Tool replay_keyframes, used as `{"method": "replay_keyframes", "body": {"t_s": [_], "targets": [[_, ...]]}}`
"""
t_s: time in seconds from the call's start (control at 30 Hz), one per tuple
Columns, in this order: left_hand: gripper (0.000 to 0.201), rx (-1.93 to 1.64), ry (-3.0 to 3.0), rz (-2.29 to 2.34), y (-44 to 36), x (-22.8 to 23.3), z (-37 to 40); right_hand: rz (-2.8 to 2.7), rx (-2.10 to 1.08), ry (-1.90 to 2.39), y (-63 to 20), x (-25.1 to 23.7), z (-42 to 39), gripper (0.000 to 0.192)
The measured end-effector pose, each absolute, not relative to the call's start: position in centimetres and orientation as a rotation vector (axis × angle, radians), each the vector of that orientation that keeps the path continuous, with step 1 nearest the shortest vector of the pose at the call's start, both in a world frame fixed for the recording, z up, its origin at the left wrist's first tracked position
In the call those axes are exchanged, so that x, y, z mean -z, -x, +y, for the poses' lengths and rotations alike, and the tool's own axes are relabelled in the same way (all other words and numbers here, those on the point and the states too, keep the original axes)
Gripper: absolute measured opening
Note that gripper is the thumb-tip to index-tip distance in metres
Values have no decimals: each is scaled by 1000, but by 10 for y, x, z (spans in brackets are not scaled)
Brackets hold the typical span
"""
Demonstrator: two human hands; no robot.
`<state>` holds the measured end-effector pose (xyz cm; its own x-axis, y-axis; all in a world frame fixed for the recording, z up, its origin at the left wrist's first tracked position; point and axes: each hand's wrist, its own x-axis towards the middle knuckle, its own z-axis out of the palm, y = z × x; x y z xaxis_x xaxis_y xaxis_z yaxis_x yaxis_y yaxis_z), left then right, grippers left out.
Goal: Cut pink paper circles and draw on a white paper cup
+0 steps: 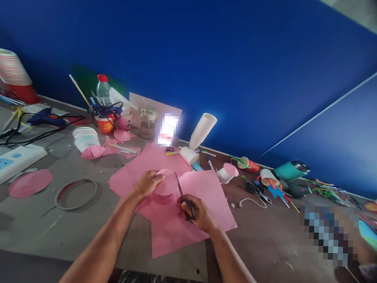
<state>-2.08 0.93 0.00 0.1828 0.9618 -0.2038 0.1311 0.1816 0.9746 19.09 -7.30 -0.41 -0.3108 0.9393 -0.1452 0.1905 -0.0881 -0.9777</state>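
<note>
My left hand (149,183) pinches the edge of a round-cut piece of pink paper (170,183). My right hand (198,214) has its fingers through the handles of black scissors (188,208), whose blades point up and away beside that piece. Beneath both hands lies a large pink sheet (185,236), with more pink paper (144,156) behind it. A white cup with a pink paper disc on it (229,172) stands right of the sheets. On the left, another pink disc (30,183) lies flat near a grey ring (75,194).
A white power strip (17,164) lies at the left edge. Along the blue wall stand a red pen cup (105,125), a glass jar (148,122), a bright blurred screen (168,130) and leaning white cups (203,130). A teal bottle (291,170) lies right; a partly blurred arm is at far right.
</note>
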Motion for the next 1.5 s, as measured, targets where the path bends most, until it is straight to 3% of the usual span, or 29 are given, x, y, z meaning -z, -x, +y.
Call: {"method": "replay_keyframes", "body": {"t_s": [0.97, 1.5], "targets": [[28, -731, -1222, 1015, 36, -2, 14, -1715, -1427, 1249, -204, 3, -74, 52], [26, -669, -1157, 939, 30, 5, 11, -1604, -1476, 1321, -197, -5, -72, 61]]}}
